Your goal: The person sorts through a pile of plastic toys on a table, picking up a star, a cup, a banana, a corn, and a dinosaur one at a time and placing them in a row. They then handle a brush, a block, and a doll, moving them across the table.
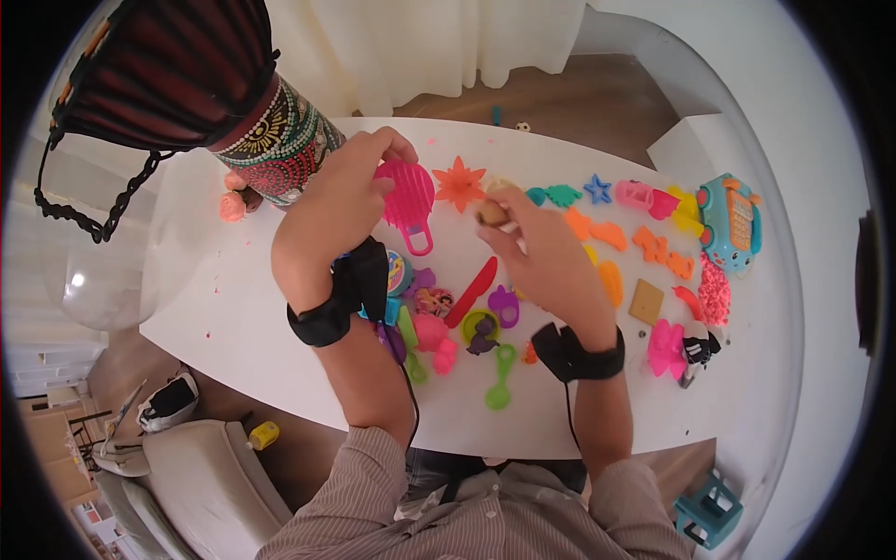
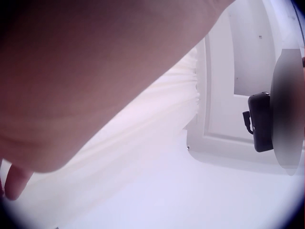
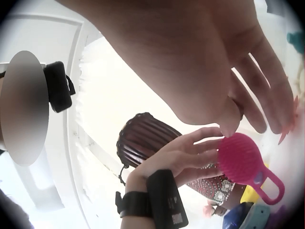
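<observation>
My left hand (image 1: pixel 331 201) grips a bright pink, ridged paddle with a loop handle (image 1: pixel 408 194) by its rounded edge. The loop points toward me in the head view. In the right wrist view, the same pink paddle (image 3: pixel 239 158) hangs from the fingertips. A small, rounded brown piece (image 1: pixel 491 214) is pinched between the thumb and fingers of my right hand (image 1: pixel 551 257); the fingers partly cover it. Just beyond, between the hands, lies an orange leaf-shaped piece (image 1: pixel 458 183). The left wrist view shows mostly forearm and curtain, with neither held thing visible.
A tall patterned drum (image 1: pixel 280 140) stands at the table's back left. Colourful toy pieces cover the middle, including a red toy knife (image 1: pixel 473 291) and a green spoon (image 1: pixel 501 378). A toy phone (image 1: pixel 731 222) and pink beads (image 1: pixel 714 291) sit at the right.
</observation>
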A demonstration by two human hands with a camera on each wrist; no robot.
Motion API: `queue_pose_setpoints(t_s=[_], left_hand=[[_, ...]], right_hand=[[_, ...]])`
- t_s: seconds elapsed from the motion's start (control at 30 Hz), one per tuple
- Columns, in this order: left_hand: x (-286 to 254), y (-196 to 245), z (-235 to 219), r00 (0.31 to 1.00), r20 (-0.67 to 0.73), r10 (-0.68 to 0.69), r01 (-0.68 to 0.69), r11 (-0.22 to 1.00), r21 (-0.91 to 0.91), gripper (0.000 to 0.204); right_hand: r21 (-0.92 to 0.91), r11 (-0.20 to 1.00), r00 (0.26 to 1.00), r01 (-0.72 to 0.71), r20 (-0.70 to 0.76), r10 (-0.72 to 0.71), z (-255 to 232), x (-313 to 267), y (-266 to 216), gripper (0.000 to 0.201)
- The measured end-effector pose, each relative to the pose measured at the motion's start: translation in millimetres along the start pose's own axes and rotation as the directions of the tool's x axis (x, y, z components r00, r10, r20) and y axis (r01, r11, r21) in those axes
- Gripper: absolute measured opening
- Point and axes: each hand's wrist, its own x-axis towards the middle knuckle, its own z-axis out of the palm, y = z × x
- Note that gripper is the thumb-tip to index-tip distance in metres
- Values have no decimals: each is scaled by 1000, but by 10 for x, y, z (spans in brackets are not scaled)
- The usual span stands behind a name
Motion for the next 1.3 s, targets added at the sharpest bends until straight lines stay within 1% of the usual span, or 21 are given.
queue_pose_setpoints(t_s=[0.03,0.07,0.13,0.17,0.23,0.27,0.33,0.57,0.63,0.67,0.73,0.77,0.83,0.97,1.03,1.07,1.13,1.17,1.23,1.27,1.3], left_hand=[[-23,39,-4,999,-30,40,-40,999,1,32],[-41,73,-10,999,-28,44,-44,999,-8,32],[-72,135,-39,993,-68,93,-93,996,6,32],[-103,178,-53,993,-73,92,-93,996,0,32],[-155,257,-75,990,-110,92,-95,995,-23,32],[-169,266,-80,990,-109,92,-96,995,-28,32],[-187,287,-91,983,-120,140,-142,990,-7,30],[-343,486,-120,990,-108,92,-90,996,25,31],[-366,488,-134,983,-107,148,-146,989,24,32],[-389,512,-148,983,-108,147,-145,989,25,32],[-438,581,-186,985,-128,119,-113,992,53,36],[-454,589,-198,985,-127,118,-111,992,54,36],[-482,597,-221,985,-140,105,-105,994,5,39],[-530,681,-234,984,-146,99,-95,995,33,39],[-565,733,-228,983,-168,74,-68,997,38,38],[-571,744,-239,983,-169,70,-65,997,38,38],[-573,763,-251,987,-142,75,-68,996,52,39],[-576,770,-246,987,-139,75,-69,996,51,39],[-585,784,-231,986,-157,65,-57,997,54,40],[-582,781,-230,986,-155,65,-58,997,53,40],[-583,769,-233,984,-162,73,-64,996,57,40]], right_hand=[[-88,985,989,-147,17,149,-55,-146,8,30],[-96,984,988,-153,15,155,-93,-314,24,30],[-116,939,942,-324,55,332,-87,-680,42,35],[-124,938,942,-323,57,331,-37,-855,28,35],[-270,948,985,-171,-53,162,65,-1153,17,35],[-274,946,985,-173,-53,165,93,-1228,12,35],[-157,964,976,-214,-8,216,144,-1312,22,37],[-170,979,992,-114,-65,104,504,-1250,164,39],[-176,981,996,-83,-50,75,598,-1191,151,38],[-176,981,996,-82,-50,74,647,-1158,153,38],[-153,988,1000,-1,-27,-3,733,-1091,149,39],[-151,988,1000,-1,-26,-3,765,-1058,125,39],[-78,994,997,77,34,-74,790,-1000,63,39],[-27,996,994,83,73,-80,645,-931,-93,37],[-193,981,999,-2,-46,-7,562,-887,-92,36],[-191,981,999,-1,-42,-7,565,-852,-53,36],[-282,959,988,-35,-153,-9,602,-771,69,36],[-281,959,988,-38,-154,-6,628,-731,101,36],[-182,981,995,-67,-90,51,720,-658,115,35],[-182,981,994,-68,-91,52,777,-643,103,35],[-153,988,996,-18,-90,5,843,-624,81,35]])
